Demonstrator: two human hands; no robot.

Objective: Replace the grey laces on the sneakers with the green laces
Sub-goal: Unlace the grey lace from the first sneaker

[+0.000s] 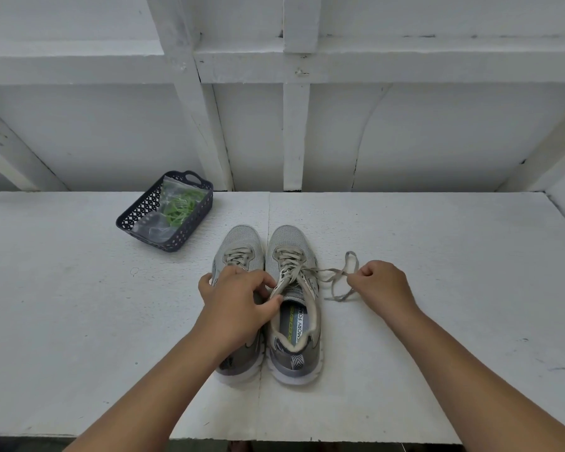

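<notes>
Two grey sneakers stand side by side, toes away from me, on the white table [437,321]. The left sneaker [242,243] is laced, and my left arm covers its heel half. My left hand [238,298] pinches the tongue of the right sneaker [291,243] between thumb and fingers. My right hand [380,283] is curled round the grey lace [331,272], which runs out to the right of that shoe, loops above my hand and trails onto the table. The green laces [178,207] lie in a clear bag inside a dark basket [137,212].
The dark perforated basket stands at the back left of the table, close to the white wall. White beams and posts rise behind the table. The table's front edge lies just under my forearms.
</notes>
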